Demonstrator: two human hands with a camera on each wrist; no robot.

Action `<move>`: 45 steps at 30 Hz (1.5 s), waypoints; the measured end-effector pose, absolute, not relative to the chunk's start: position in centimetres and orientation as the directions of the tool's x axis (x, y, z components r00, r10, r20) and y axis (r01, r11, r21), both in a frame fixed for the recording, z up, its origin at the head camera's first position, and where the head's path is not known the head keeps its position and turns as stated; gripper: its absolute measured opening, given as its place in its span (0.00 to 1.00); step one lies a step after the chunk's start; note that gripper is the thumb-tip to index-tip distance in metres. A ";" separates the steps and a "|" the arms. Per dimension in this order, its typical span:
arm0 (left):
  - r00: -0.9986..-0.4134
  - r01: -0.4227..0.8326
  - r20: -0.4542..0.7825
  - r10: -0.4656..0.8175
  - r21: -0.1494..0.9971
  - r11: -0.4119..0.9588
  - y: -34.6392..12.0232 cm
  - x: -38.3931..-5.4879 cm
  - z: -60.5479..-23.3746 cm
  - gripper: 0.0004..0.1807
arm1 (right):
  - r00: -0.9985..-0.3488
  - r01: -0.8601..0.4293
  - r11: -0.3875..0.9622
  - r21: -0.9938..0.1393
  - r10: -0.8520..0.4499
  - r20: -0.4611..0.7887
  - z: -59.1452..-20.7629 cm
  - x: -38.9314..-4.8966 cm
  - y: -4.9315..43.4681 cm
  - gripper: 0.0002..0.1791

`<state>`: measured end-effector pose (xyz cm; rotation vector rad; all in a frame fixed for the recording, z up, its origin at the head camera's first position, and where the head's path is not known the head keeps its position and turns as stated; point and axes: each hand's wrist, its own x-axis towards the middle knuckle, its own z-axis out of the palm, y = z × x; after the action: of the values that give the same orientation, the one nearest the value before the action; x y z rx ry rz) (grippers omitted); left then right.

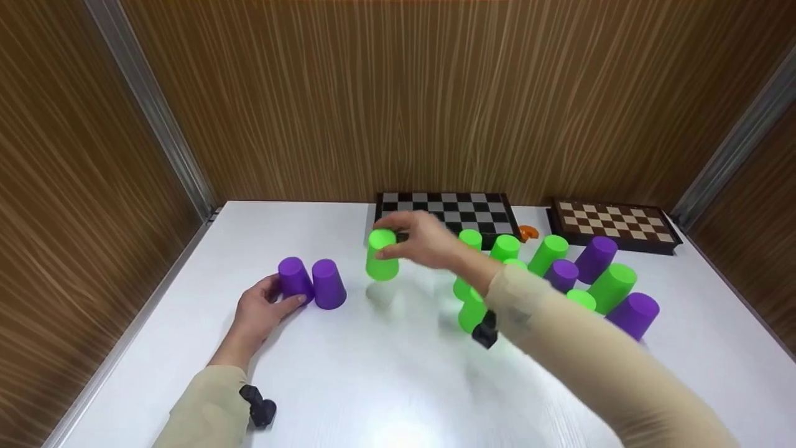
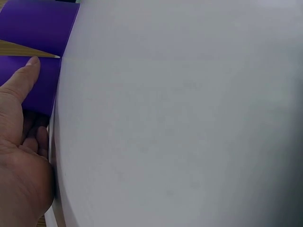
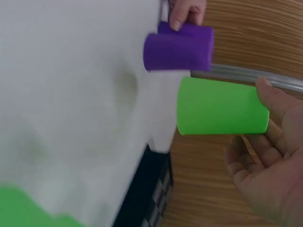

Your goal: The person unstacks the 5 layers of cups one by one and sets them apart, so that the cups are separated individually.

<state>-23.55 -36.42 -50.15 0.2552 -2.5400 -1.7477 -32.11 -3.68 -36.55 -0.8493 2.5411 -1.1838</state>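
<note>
Two purple cups stand upside down side by side on the white table. My left hand [image 1: 256, 314] grips the left purple cup [image 1: 295, 280], thumb on its near side; the same cup [image 2: 45, 90] shows at the edge of the left wrist view. The second purple cup [image 1: 329, 284] stands just right of it. Above the table, right of this pair, my right hand [image 1: 423, 239] holds a green cup [image 1: 382, 255] upside down near its closed end. In the right wrist view the green cup [image 3: 220, 106] sits between thumb and fingers, apart from the purple cups.
Several green cups [image 1: 550, 254] and purple cups [image 1: 633, 316] stand at the right, partly hidden behind my right sleeve [image 1: 578, 336]. A grey-and-black chessboard [image 1: 460, 208] and a brown chessboard [image 1: 615, 224] lie at the back, with a small orange item [image 1: 528, 233] between them. Wooden walls [image 1: 398, 93] enclose the table.
</note>
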 end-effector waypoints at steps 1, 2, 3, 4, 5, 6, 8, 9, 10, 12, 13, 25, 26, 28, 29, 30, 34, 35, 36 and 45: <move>-0.985 -0.110 -0.055 -0.162 0.930 0.351 -36.5 -23.5 -50.2 0.41 | -0.806 -0.414 0.519 -0.748 -0.591 0.035 -35.9 -32.4 -3.0 0.31; -0.985 -0.113 -0.058 -0.161 0.929 0.352 -36.5 -23.5 -50.2 0.41 | -0.805 -0.416 0.535 -0.735 -0.592 0.025 -35.4 -32.9 -2.2 0.31; -0.985 -0.116 -0.062 -0.160 0.929 0.353 -36.6 -23.5 -50.3 0.42 | -0.806 -0.411 0.553 -0.725 -0.592 0.006 -34.9 -33.4 -1.3 0.31; -0.985 -0.117 -0.064 -0.160 0.929 0.352 -36.5 -23.5 -50.3 0.42 | -0.806 -0.406 0.566 -0.717 -0.592 -0.011 -34.5 -33.9 -0.5 0.31; -0.985 -0.118 -0.066 -0.159 0.929 0.350 -36.5 -23.5 -50.4 0.42 | -0.809 -0.397 0.581 -0.710 -0.587 -0.029 -34.3 -34.4 0.4 0.31; -0.985 -0.119 -0.067 -0.158 0.930 0.348 -36.5 -23.5 -50.5 0.42 | -0.811 -0.388 0.596 -0.702 -0.583 -0.046 -34.1 -35.0 1.2 0.32; -0.986 -0.115 -0.063 -0.157 0.930 0.350 -36.4 -23.5 -50.6 0.42 | -0.818 -0.376 0.620 -0.689 -0.572 -0.068 -34.0 -36.1 2.6 0.31; -0.986 -0.113 -0.060 -0.159 0.929 0.351 -36.4 -23.5 -50.7 0.41 | -0.817 -0.371 0.626 -0.687 -0.571 -0.079 -34.1 -36.5 3.1 0.32; -0.985 -0.112 -0.057 -0.161 0.929 0.354 -36.4 -23.6 -50.7 0.41 | -0.818 -0.366 0.630 -0.685 -0.569 -0.086 -34.2 -36.8 3.5 0.32; -0.985 -0.110 -0.054 -0.161 0.926 0.360 -36.3 -23.6 -50.7 0.41 | -0.816 -0.357 0.636 -0.684 -0.569 -0.102 -34.6 -37.4 4.1 0.31; -0.986 -0.110 -0.055 -0.160 0.926 0.361 -36.3 -23.5 -50.7 0.41 | -0.817 -0.353 0.640 -0.683 -0.567 -0.109 -34.8 -37.6 4.4 0.31; -0.986 -0.108 -0.054 -0.160 0.929 0.354 -36.2 -23.5 -50.4 0.41 | -0.807 -0.351 0.654 -0.670 -0.575 -0.138 -37.5 -39.4 5.3 0.33; -0.986 -0.105 -0.052 -0.156 0.930 0.352 -36.2 -23.5 -50.3 0.41 | -0.806 -0.353 0.655 -0.668 -0.576 -0.138 -37.6 -39.5 5.2 0.33; -0.987 -0.104 -0.053 -0.153 0.932 0.347 -36.3 -23.6 -50.3 0.41 | -0.805 -0.358 0.659 -0.661 -0.577 -0.139 -37.8 -39.8 5.2 0.33; -0.986 -0.107 -0.055 -0.155 0.931 0.348 -36.3 -23.6 -50.3 0.42 | -0.805 -0.363 0.665 -0.653 -0.576 -0.140 -37.9 -39.9 5.1 0.34; -0.986 -0.108 -0.056 -0.156 0.932 0.347 -36.4 -23.6 -50.3 0.42 | -0.806 -0.365 0.670 -0.647 -0.574 -0.140 -38.0 -40.0 5.0 0.33; -0.986 -0.105 -0.052 -0.160 0.932 0.347 -36.5 -23.5 -50.2 0.42 | -0.808 -0.376 0.685 -0.624 -0.572 -0.142 -38.4 -40.2 4.8 0.33; -0.986 -0.106 -0.052 -0.161 0.932 0.347 -36.6 -23.5 -50.2 0.42 | -0.807 -0.377 0.688 -0.620 -0.572 -0.144 -38.5 -40.2 4.7 0.32; -0.986 -0.105 -0.051 -0.161 0.932 0.346 -36.6 -23.5 -50.3 0.42 | -0.806 -0.378 0.689 -0.619 -0.573 -0.145 -38.6 -40.2 4.7 0.32; -0.985 -0.100 -0.044 -0.168 0.935 0.339 -36.5 -23.6 -50.4 0.41 | -0.808 -0.374 0.692 -0.618 -0.570 -0.148 -39.5 -40.2 4.8 0.30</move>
<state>-23.57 -36.49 -50.37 0.2529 -2.5209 -1.7543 -40.23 4.83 -39.52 -0.7423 2.5744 -0.8357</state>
